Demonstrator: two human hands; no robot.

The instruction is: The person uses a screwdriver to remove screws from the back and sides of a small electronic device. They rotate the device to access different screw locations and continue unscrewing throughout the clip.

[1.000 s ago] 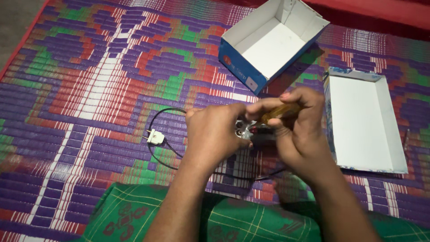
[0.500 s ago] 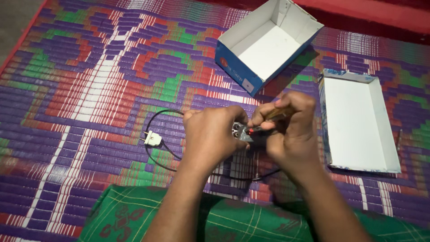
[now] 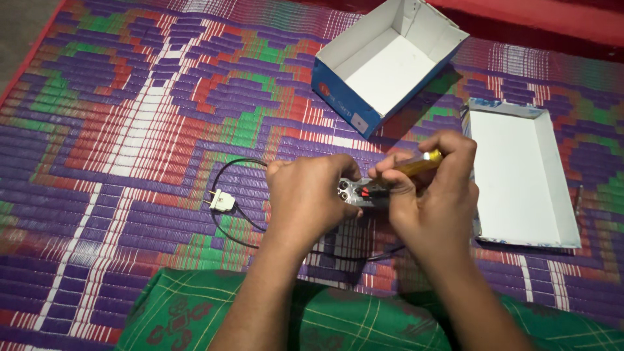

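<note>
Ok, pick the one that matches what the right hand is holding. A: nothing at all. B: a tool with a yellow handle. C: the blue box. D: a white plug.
B: the right hand grips a tool with a yellow handle, its tip at the small grey device held by the left hand; the white plug lies apart on the mat.

Small grey device (image 3: 359,193) mostly hidden inside both hands' grip.

A woven floor mat (image 3: 130,123) patterned in purple, red, green and white covers nearly the whole floor. Bare grey floor (image 3: 19,32) shows far up-left of the hands; a red band (image 3: 552,19) runs beyond them. Dim, even light.
</note>
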